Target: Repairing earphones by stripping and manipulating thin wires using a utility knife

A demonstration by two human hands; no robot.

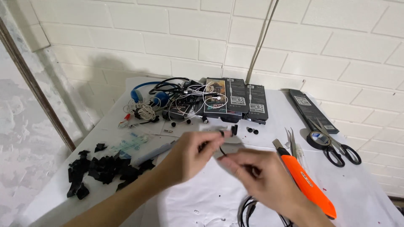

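Both hands meet above bench [362, 193], left of orange knife [309, 180]. Left hand [191, 155] pinches thin black cable [221, 148]; right hand [263, 176] pinches its lower end (blurred). Cable runs between them, both equally near.

One orange utility knife [309, 183], one pair of scissors [338, 147], one roll of black tape [318, 139], one pair of tweezers [291, 140], one blue headset [145, 93], three dark boxes by the wall [235, 101], a fourth box [312, 110] apart.
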